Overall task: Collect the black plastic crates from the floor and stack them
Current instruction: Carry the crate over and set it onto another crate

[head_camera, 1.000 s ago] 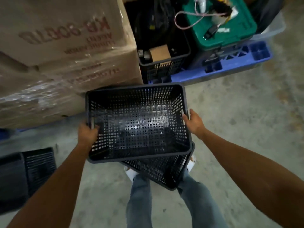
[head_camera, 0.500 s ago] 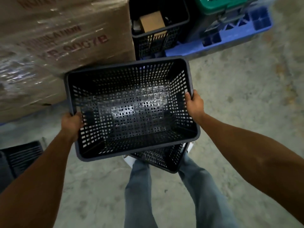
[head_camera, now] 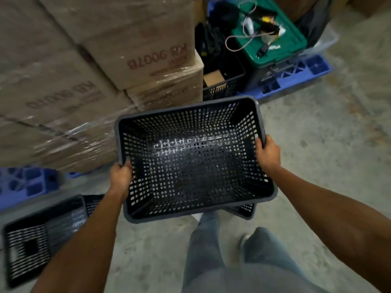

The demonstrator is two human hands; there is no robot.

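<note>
Both hands, left hand [head_camera: 121,179] and right hand [head_camera: 268,155], fingers clenched on the black crate [head_camera: 190,157] rims, have swung it leftward toward another crate [head_camera: 45,233] on the floor [head_camera: 317,144], likely the next pickup.

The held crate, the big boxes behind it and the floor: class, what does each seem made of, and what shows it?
Held crate: looks like moulded black plastic, slightly glossy; grid holes, highlights on its base.
Big boxes: brown cardboard, matt, printed red, lower ones under shiny clear wrap.
Floor: probably concrete, grey, mottled, dull.
</note>
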